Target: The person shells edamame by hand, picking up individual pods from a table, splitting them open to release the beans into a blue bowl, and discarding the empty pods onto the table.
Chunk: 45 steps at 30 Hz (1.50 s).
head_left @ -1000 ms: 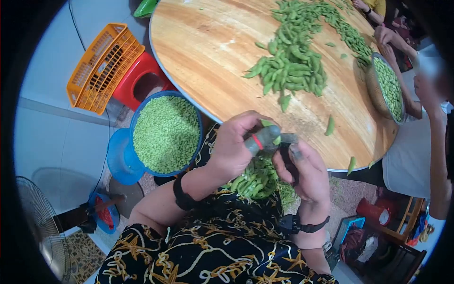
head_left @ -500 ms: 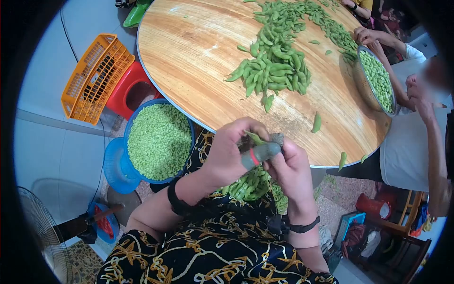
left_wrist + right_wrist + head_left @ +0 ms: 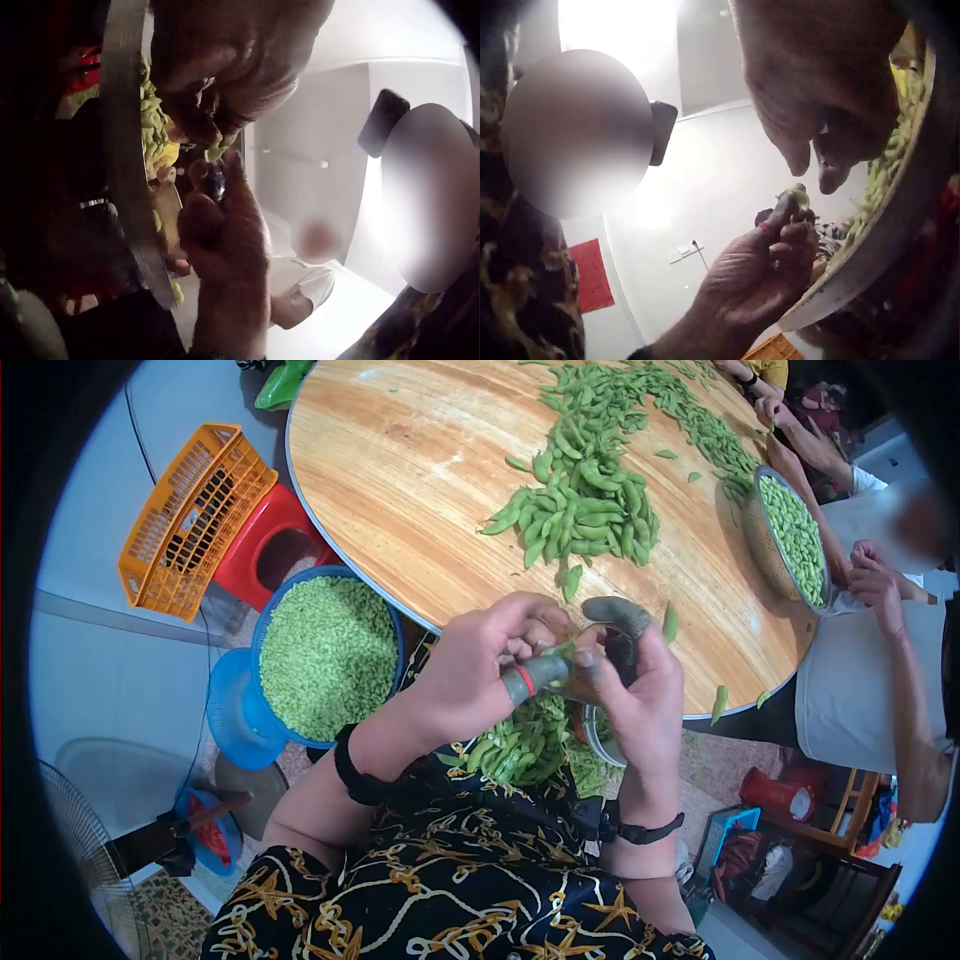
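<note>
In the head view my left hand (image 3: pixel 470 660) pinches a green soybean pod (image 3: pixel 795 196) at its fingertips. A grey cover with a red band sits on its thumb. Facing it, my right hand (image 3: pixel 645 695) has its thumb right at the pod, while its covered index finger (image 3: pixel 612 610) stands apart from the thumb. From the right wrist view, a gap shows between the right thumb and finger. Below the hands, a heap of pods (image 3: pixel 515 748) lies at my lap, beside a pale-rimmed container (image 3: pixel 598 738) partly hidden by the right hand.
A round wooden table (image 3: pixel 400 490) bears a pile of pods (image 3: pixel 590 510). At left stand a blue tub of shelled beans (image 3: pixel 328 660), a red stool (image 3: pixel 250 560), an orange basket (image 3: pixel 190 525) and a fan (image 3: pixel 85 860). Another person sits at right by a bowl (image 3: pixel 790 540).
My hands were close together around a pod; now the right hand has shifted slightly right and its index finger has lifted away. The pale-rimmed container has come into sight below.
</note>
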### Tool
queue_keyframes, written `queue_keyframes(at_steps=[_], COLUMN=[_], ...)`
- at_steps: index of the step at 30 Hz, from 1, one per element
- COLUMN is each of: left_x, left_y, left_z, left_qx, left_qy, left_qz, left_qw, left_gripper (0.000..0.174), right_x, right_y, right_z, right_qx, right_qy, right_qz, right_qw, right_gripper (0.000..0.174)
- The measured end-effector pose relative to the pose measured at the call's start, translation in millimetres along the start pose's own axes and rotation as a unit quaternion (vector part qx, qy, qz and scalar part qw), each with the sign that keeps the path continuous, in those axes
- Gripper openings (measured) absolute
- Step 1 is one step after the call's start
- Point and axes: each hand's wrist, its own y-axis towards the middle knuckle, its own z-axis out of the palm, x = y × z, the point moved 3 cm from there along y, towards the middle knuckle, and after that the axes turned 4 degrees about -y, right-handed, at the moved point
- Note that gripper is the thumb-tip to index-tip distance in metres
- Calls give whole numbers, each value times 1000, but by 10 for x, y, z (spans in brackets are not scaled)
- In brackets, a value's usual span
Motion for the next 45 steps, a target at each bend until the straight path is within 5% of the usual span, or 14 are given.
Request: queue_keyframes(at_steps=[8, 12, 14, 19, 23, 27, 30, 32, 34, 35, 38, 42, 44, 45], left_x=[-90, 70, 133, 205, 200, 155, 172, 243, 203, 176, 103, 64, 49, 89], left_y=[-19, -60, -142, -40, -51, -62, -84, -115, -85, -86, -26, 33, 81, 106], left_z=[-98, -187, -20, 28, 87, 53, -145, -347, -401, -376, -278, -215, -169, -133], left_qx=[8, 38, 136, 63, 69, 27, -14, -70, -66, -65, -64, -73, -81, -80], left_qy=[29, -54, -258, -370, -385, -345, -352, -328, -342, -342, -312, -259, -309, -309], left_qz=[55, -117, -219, -188, -179, -148, -143, -80, 13, 10, -55, -85, -104, -105], left_qw=[998, 991, 931, 908, 903, 926, 925, 939, 937, 937, 946, 959, 942, 942], left_gripper=[39, 25, 17, 18, 13, 8, 10, 16, 18, 18, 20, 23, 26, 26], right_x=[-96, -59, 26, -3, -192, -294, -182, -69, -31, -43, -106, -188, -327, -156], right_y=[69, 55, 4, -127, -125, -50, 31, 70, 224, 354, 518, 489, 459, 367], right_z=[76, 9, 77, 236, 313, 279, 78, -35, -37, -7, 139, 53, -40, -18], right_qx=[8, -171, -205, -157, -135, -35, 90, 302, 95, 5, -55, -85, -60, -23], right_qy=[70, -54, -205, -281, 35, 369, 405, 170, -105, -238, -496, -478, -127, -22], right_qz=[64, -93, -154, -223, -34, 97, 161, 8, 64, -78, -107, -126, -76, 53], right_qw=[995, 979, 945, 920, 990, 924, 895, 938, 988, 968, 860, 865, 987, 998], right_gripper=[19, 15, 15, 19, 20, 24, 18, 9, 13, 17, 22, 21, 18, 15])
